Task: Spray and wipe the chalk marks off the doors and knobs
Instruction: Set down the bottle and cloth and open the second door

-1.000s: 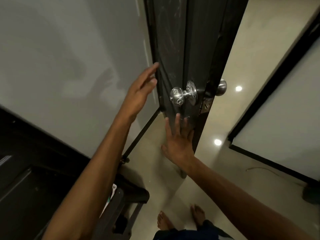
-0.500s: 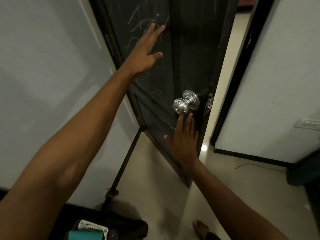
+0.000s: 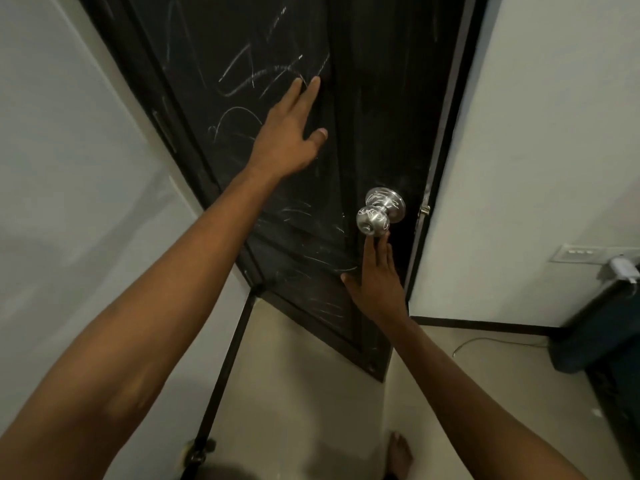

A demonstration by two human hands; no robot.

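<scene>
Both hands flat on the chalk-scribbled door (image 3: 363, 116), fingers straight: left hand (image 3: 287, 140) high, right hand (image 3: 377, 282) under the knob (image 3: 375, 216)

Nothing worn up top as far as the camera shows: both forearms are bare to the frame edge, no sleeves, watch or rings. The left hand (image 3: 289, 140) and right hand (image 3: 375, 282) are gloveless, and a bare foot (image 3: 400, 453) pokes in, no shoe.
</scene>
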